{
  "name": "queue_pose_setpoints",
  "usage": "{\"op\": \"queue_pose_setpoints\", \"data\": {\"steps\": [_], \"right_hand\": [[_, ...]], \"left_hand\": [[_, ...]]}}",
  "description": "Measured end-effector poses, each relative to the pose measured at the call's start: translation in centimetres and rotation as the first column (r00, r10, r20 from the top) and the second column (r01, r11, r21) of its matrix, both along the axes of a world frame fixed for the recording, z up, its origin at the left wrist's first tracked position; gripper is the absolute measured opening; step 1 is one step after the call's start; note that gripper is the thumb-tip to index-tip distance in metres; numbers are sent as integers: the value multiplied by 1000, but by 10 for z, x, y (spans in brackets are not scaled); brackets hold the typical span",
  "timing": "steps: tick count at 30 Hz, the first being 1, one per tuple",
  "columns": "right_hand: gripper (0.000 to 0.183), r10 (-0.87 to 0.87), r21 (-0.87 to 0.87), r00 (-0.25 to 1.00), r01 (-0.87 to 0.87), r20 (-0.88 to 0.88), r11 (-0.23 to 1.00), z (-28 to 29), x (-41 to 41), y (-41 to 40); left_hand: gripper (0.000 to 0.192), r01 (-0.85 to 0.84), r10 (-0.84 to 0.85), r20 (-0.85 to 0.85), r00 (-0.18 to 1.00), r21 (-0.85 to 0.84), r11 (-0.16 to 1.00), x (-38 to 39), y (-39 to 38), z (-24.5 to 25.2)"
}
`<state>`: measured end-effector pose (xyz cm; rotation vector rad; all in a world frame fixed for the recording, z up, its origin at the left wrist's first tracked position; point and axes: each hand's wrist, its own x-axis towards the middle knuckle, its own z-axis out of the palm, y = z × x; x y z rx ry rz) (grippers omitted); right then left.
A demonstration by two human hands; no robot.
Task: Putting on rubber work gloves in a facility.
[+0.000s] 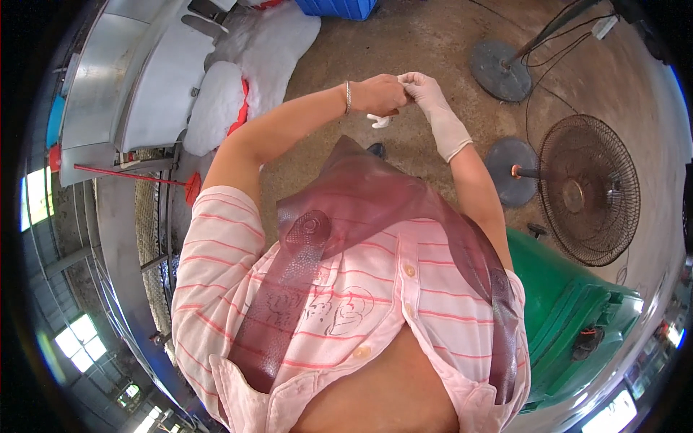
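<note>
My left hand (381, 95), bare and with a twisted silver bracelet at the wrist, is closed in front of me. White finger-like ends of what looks like a thin glove (379, 120) hang below it. My right hand (419, 86) wears a thin white glove with its cuff (453, 142) on the forearm. Its fingertips meet those of my left hand and pinch the white material between them; the fingers partly hide it. A translucent dark red apron (373, 189) hangs over my striped shirt, its lower part below my hands.
A large caged fan (590, 189) and round stand bases (501, 70) are at the right, with cables on the floor. Nearby is a green wheeled bin (574, 308). Crushed ice (260, 48), a metal chute (157, 92) and a red-handled tool (130, 174) lie left. A blue crate (338, 8) is ahead.
</note>
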<state>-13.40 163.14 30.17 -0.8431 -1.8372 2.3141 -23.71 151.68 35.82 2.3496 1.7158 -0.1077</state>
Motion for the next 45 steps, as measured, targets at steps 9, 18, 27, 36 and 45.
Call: {"op": "queue_pose_setpoints", "data": {"steps": [9, 18, 27, 36, 45], "right_hand": [[21, 57, 60, 998, -56, -4, 997, 18, 5, 1], [21, 20, 60, 997, -24, 74, 998, 3, 19, 2], [20, 170, -48, 984, -168, 49, 985, -9, 21, -40], [29, 339, 74, 933, -349, 121, 934, 9, -18, -58], [33, 424, 402, 872, -489, 244, 774, -94, -6, -105]], "left_hand": [[13, -94, 91, -40, 995, -93, 991, -32, -23, 17], [23, -689, 635, -276, 721, -380, 617, -95, -54, 22], [15, -786, 822, 46, 567, -269, 557, -118, -127, 12], [29, -787, 854, 425, 300, -396, 473, -74, -129, -15], [15, -822, 820, 262, 508, -135, 553, 51, -113, -47]]}}
